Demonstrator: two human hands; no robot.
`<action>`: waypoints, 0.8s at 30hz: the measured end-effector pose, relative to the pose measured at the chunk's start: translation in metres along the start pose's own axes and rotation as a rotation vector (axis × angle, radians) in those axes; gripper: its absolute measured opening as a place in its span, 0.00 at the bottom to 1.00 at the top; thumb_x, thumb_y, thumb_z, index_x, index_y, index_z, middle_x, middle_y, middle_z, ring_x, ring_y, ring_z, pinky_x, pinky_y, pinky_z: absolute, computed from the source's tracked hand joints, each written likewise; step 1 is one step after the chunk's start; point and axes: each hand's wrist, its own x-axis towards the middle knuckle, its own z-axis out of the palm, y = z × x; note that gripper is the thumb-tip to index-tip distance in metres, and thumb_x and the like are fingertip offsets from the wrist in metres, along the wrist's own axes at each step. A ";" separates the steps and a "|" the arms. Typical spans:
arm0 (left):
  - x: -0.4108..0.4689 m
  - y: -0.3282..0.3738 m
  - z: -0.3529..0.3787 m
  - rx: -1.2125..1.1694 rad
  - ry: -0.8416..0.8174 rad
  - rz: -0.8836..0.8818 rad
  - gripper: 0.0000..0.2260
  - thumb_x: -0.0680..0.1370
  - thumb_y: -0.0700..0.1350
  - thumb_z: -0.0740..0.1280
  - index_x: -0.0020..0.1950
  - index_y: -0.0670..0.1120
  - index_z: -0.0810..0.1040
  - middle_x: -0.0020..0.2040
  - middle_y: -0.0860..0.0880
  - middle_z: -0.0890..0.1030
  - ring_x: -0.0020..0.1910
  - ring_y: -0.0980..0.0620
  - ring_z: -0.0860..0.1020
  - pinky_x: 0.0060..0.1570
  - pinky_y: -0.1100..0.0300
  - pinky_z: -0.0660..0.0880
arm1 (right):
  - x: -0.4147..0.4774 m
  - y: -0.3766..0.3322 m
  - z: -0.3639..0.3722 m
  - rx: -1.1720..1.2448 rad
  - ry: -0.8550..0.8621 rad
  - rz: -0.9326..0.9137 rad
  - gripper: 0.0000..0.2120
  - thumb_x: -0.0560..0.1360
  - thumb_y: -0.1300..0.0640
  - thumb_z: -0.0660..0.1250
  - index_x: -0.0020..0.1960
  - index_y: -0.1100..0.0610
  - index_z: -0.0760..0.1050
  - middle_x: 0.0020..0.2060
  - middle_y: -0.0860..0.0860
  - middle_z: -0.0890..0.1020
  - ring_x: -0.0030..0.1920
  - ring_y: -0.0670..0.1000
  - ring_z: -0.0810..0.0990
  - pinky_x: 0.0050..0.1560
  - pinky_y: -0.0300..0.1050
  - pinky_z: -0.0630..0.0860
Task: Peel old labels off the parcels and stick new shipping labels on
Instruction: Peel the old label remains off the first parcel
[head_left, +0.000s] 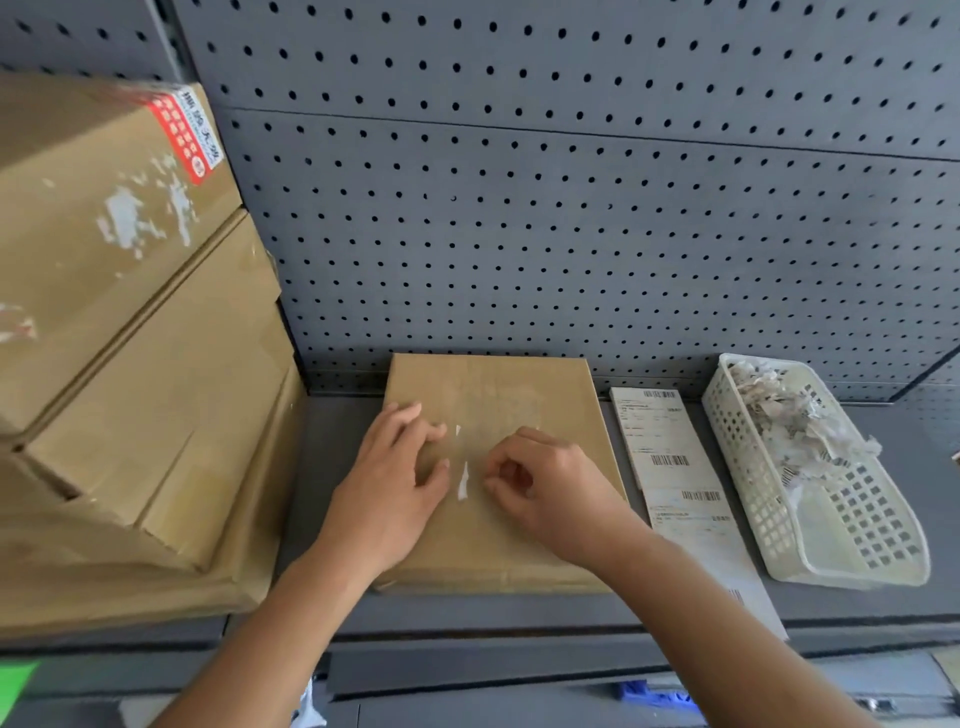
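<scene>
Flanking a white scrap (462, 486) on the parcel (519, 395), both hands (389, 493) (550, 493).

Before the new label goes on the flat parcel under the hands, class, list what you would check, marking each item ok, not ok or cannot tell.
1. Old label fully off the flat parcel: not ok, white scraps are stuck on its top.
2. Parcel steadied: ok, the left hand rests on it.
3. Right hand free: cannot tell, its fingers curl beside the scraps.
4. New labels ready: ok, a strip lies right of the parcel.
5. Room in the basket: ok, the peelings are heaped at its far end only.
</scene>
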 end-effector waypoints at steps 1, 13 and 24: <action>0.000 0.000 0.000 -0.001 0.000 -0.002 0.18 0.83 0.55 0.60 0.73 0.57 0.68 0.79 0.62 0.54 0.79 0.64 0.44 0.67 0.53 0.69 | 0.001 -0.002 0.002 0.003 -0.015 0.003 0.03 0.73 0.60 0.70 0.44 0.54 0.80 0.40 0.46 0.79 0.38 0.46 0.77 0.42 0.45 0.77; -0.001 -0.001 0.001 -0.003 -0.005 -0.003 0.17 0.83 0.55 0.59 0.72 0.57 0.68 0.80 0.62 0.52 0.79 0.65 0.42 0.66 0.52 0.70 | 0.009 -0.014 0.011 0.016 -0.083 0.132 0.07 0.70 0.52 0.76 0.40 0.51 0.78 0.39 0.43 0.77 0.38 0.46 0.77 0.41 0.43 0.78; 0.000 -0.003 0.002 -0.002 0.004 -0.004 0.17 0.83 0.55 0.59 0.72 0.57 0.68 0.80 0.62 0.53 0.79 0.65 0.42 0.64 0.51 0.72 | 0.021 -0.019 0.006 0.014 -0.178 0.325 0.05 0.72 0.54 0.73 0.39 0.52 0.78 0.33 0.44 0.79 0.36 0.44 0.78 0.41 0.42 0.78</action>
